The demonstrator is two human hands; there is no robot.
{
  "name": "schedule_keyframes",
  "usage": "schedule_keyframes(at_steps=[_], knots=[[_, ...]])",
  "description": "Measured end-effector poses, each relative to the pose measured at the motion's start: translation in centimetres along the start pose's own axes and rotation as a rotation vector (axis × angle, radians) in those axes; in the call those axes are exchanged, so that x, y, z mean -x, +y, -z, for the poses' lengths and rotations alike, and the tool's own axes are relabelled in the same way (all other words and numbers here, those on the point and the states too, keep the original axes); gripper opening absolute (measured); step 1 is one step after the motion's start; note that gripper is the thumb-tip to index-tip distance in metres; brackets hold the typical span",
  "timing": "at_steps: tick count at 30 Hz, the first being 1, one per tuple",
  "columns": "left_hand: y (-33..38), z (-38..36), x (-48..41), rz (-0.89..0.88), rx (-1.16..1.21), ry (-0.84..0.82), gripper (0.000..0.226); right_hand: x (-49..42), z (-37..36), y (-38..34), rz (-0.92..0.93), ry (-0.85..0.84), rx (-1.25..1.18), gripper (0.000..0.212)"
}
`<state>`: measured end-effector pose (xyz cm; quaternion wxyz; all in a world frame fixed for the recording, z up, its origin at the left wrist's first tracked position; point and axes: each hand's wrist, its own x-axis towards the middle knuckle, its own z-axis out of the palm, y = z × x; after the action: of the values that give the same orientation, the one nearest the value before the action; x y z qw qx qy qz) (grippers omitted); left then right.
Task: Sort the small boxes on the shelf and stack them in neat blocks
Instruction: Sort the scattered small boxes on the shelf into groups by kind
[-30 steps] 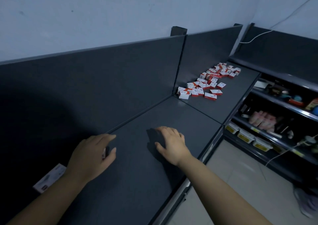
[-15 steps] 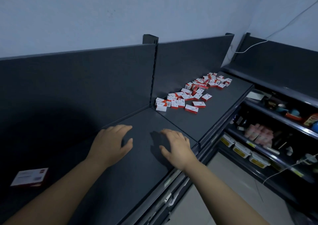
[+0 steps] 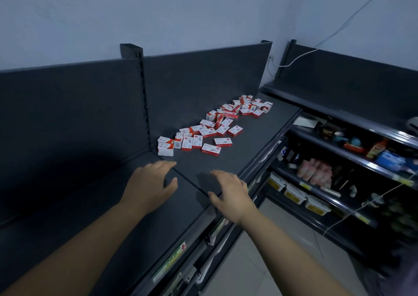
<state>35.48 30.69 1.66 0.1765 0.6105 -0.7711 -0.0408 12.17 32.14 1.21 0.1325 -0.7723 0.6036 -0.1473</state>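
Boxes lie scattered and unsorted on the shelf, right of the upright. Left hand and right hand are flat, fingers spread, empty, and nearer the pile than a second ago. Judgement: sorting not yet begun.

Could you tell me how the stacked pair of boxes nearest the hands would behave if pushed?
The stacked pair looks like flat-sided cardboard, so probably light and stiff. On the flat shelf it should slide, not roll. Pushing high might shear the top box off.
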Motion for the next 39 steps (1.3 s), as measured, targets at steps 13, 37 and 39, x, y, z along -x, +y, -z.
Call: schedule_keyframes(at_steps=[13, 37, 39], knots=[[2.2, -4.3, -11.7, -0.017, 0.100, -0.017, 0.052, -9.6, 2.3, 7.1, -0.006, -0.042, 0.031, 0.058], [13.6, -13.0, -31.4, 0.021, 0.065, -0.061, 0.052, -22.6, 7.9, 26.5, -0.004, -0.054, -0.009, 0.058], [15.0, -13.7, -32.5, 0.038, 0.063, -0.040, 0.051, -23.6, 8.7, 28.7, 0.019, -0.069, -0.017, 0.058]])
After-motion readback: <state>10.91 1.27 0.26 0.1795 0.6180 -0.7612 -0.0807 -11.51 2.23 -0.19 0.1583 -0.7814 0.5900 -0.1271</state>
